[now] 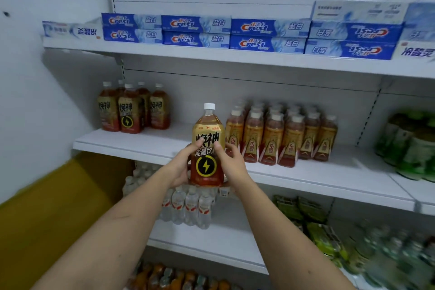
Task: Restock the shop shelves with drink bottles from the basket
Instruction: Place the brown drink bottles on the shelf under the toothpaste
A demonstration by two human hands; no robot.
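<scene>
White shelf unit (131, 142) fills the frame. Top shelf: stacked toothpaste boxes (195, 30). Middle shelf: five matching bottles (131, 108) at left, shrink-wrapped pack of small bottles (280, 139) centre right, green bottles (409, 146) at right edge, blurred. Lower shelf: water bottles (188, 205), green packets (306, 209). Bottom: orange bottles (164, 278), blurred. Energy drink bottle (207, 146), upright, white cap, frame centre, in front of middle shelf edge. Left hand (180, 167) and right hand (229, 162) both grip its sides, thumbs on label.

Single head-worn view, wide-angle. Faces forward and slightly down at the middle shelf (146, 146), close. No second view.
</scene>
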